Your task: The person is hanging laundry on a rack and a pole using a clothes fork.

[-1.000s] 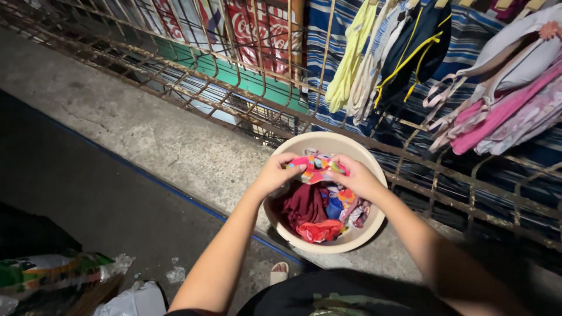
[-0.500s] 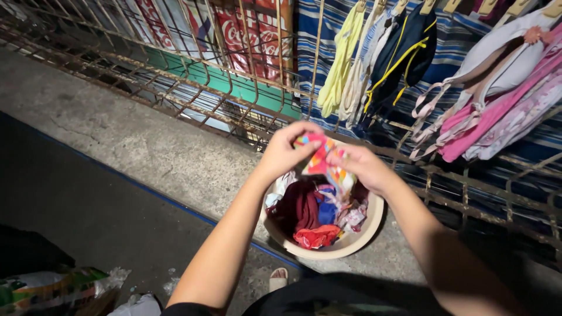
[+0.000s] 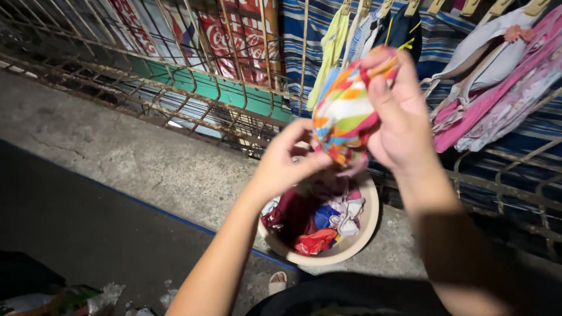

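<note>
Above the beige basin (image 3: pixel 357 248), both hands grip a small multicoloured garment (image 3: pixel 342 114): right hand (image 3: pixel 398 111) pinching its top edge, left hand (image 3: pixel 290 164) closed on its lower hem. It looks light, limp, best held by the edges.

left hand (image 3: pixel 290 161) + right hand (image 3: pixel 398 111): gripping striped cloth (image 3: pixel 342 114) | basin (image 3: pixel 357 243) below, seemingly full

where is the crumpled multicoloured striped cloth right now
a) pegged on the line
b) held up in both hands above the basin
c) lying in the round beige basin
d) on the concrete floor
b: the crumpled multicoloured striped cloth is gripped by the right hand and the left hand, above the round beige basin of clothes.
</note>
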